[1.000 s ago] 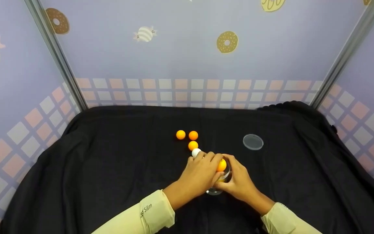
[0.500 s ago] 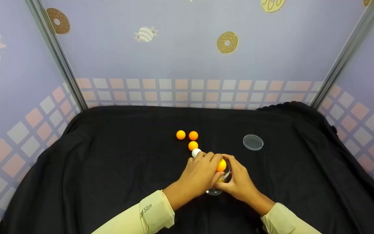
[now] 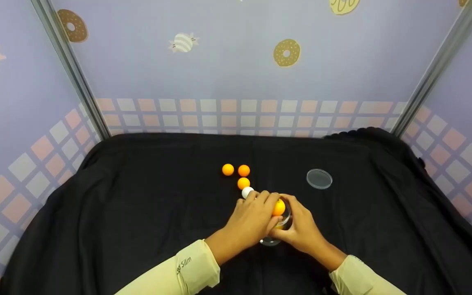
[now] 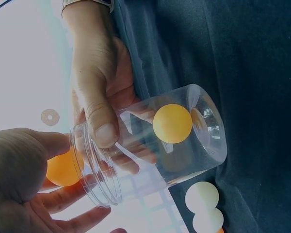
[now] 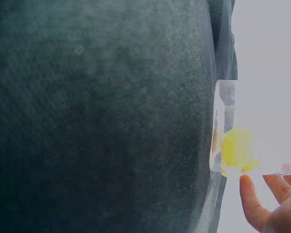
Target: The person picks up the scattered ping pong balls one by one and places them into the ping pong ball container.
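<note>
A clear plastic jar (image 4: pixel 179 167) with a threaded neck stands on the black cloth. My right hand (image 3: pixel 301 229) grips it near the neck, thumb across the threads in the left wrist view. Inside, close to the bottom, shows one orange ball (image 4: pixel 172 123). My left hand (image 3: pixel 250 219) pinches a second orange ball (image 3: pixel 278 207) between thumb and fingers, right at the jar's mouth. In the right wrist view the right hand's fingers (image 5: pixel 252 204) appear beside the jar, whose ball looks yellow there.
Three orange balls (image 3: pixel 228 169) lie beyond the left hand, with a white ball (image 3: pixel 248 192) close to its fingers. The left wrist view shows two white balls (image 4: pixel 202 196) by the jar. A clear round lid (image 3: pixel 319 179) rests farther right. Patterned panels (image 3: pixel 236 73) enclose the cloth-covered table.
</note>
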`<state>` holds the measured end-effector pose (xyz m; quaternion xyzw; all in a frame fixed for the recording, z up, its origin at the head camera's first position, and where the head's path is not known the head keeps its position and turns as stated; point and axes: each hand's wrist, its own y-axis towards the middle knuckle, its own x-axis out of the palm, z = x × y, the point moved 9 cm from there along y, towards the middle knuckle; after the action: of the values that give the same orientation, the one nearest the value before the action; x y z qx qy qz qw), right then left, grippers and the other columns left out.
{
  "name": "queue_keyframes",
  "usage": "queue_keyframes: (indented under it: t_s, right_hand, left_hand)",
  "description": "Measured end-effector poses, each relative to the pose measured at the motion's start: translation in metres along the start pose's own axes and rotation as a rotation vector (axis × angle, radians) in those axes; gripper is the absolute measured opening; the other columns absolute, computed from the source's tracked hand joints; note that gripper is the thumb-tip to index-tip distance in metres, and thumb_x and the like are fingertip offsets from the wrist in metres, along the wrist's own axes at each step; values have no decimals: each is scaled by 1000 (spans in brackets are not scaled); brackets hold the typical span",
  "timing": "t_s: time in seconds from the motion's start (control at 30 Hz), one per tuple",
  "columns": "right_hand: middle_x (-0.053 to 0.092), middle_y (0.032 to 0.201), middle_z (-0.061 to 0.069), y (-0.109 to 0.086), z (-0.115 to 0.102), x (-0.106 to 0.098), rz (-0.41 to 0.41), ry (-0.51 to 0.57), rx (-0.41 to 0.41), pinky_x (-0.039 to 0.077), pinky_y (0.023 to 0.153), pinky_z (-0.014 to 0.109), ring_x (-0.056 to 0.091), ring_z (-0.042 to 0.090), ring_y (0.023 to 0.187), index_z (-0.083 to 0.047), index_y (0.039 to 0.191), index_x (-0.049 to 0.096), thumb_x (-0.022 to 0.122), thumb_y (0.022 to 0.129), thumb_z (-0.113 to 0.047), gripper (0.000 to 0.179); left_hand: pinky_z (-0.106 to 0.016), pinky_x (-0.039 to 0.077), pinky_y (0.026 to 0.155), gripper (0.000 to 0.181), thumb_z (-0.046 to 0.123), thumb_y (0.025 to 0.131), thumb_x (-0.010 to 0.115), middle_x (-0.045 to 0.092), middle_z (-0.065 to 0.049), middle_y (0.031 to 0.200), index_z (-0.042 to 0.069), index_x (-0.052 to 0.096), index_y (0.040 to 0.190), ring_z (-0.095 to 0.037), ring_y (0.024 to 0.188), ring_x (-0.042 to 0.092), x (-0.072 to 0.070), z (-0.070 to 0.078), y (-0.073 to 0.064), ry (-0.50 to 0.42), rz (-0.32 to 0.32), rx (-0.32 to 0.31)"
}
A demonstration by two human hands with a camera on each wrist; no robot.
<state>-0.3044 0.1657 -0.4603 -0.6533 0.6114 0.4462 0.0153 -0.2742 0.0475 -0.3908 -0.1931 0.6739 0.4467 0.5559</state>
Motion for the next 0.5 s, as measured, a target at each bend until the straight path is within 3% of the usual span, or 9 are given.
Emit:
queue_keyframes:
  t_s: [0.23,0.4,0.5]
  right_hand:
    - [65,122,-4,0,1,1,-6,10,-3,57,77,27,64,10,98,-21,138,54,94,66,-44,85]
    - [65,126,-7,1,-2,1,-8,19,-33,59,85,36,67,12,105,-21,138,53,93,68,-44,84]
    - [66,125,-8,2,-3,1,-15,41,-38,60,81,35,68,15,108,-22,138,52,93,70,-42,82]
  left_hand:
    - [-38,54,71,47,48,98,63,64,-1,119,17,56,132,-22,98,62,-1,0,0,-17,13,2]
    - [-38,54,70,50,48,97,64,63,-1,121,17,55,135,-21,99,62,-1,-1,0,-15,12,1]
    - [-38,55,70,51,48,97,64,63,0,122,17,54,136,-21,100,63,-1,-1,0,-8,9,1]
